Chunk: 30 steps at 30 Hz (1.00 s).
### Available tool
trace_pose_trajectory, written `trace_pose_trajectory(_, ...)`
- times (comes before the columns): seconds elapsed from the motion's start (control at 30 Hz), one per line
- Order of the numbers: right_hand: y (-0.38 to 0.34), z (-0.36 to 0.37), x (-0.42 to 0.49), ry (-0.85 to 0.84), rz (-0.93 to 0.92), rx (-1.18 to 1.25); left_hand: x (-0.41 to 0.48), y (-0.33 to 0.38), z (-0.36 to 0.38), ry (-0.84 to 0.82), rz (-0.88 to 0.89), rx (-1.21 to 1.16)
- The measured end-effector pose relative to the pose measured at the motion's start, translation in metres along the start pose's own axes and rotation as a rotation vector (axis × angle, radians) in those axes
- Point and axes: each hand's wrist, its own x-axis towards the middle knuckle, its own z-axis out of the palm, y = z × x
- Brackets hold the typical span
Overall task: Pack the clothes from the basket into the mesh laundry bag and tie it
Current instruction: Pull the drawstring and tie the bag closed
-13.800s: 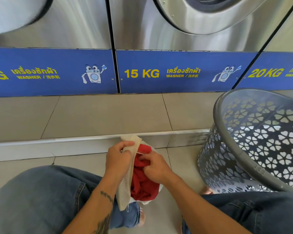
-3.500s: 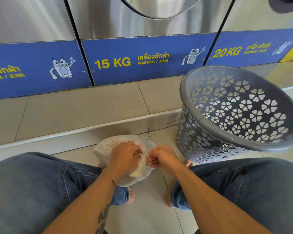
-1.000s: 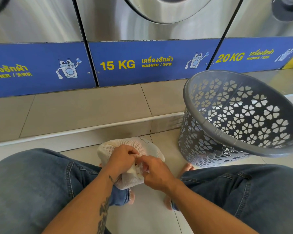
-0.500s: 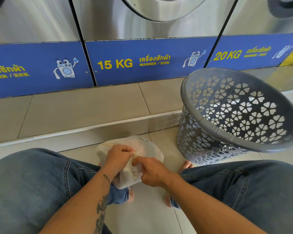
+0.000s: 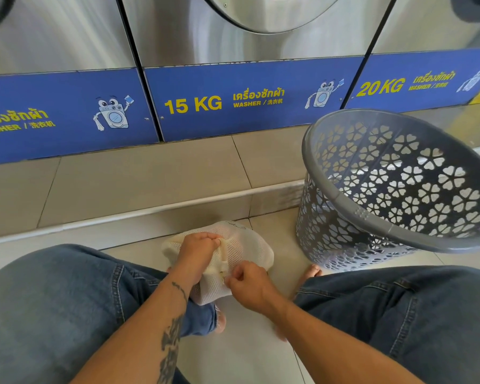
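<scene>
A cream mesh laundry bag [image 5: 247, 246], full and rounded, rests on the floor tiles between my knees. My left hand [image 5: 197, 252] grips the bag's gathered edge at its top left. My right hand [image 5: 251, 286] pinches a small yellowish fastener on the bag's near edge. The clothes inside are hidden by the mesh. A grey plastic basket [image 5: 344, 202] with flower-shaped cutouts stands to the right, tilted toward me, and nothing shows inside it.
Steel washers with blue panels [image 5: 233, 103] line the back on a raised tiled step [image 5: 139, 176]. My jeans-clad knees [image 5: 53, 306] flank the bag, and bare toes [image 5: 312, 271] show beside the basket.
My right hand has slid down the bag's edge toward me, pinching the fastener. My left hand keeps its grip higher up. One second ago both hands were close together.
</scene>
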Motion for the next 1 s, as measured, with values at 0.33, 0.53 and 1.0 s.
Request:
trace_pose_trajectory(0.33, -0.01, 0.03, 0.01, 0.143, 0.108, 0.288, -0.002, 0.001, 0.008, 0.025, -0.059, -0.055)
trace_pose_trajectory(0.53, -0.011, 0.031, 0.015, 0.124, 0.072, 0.282, 0.004, -0.003, 0.003, 0.023, -0.073, -0.12)
trace_pose_trajectory(1.0, -0.007, 0.016, 0.011, 0.137, 0.015, 0.06, 0.005, -0.001, 0.009, 0.01, -0.113, -0.138)
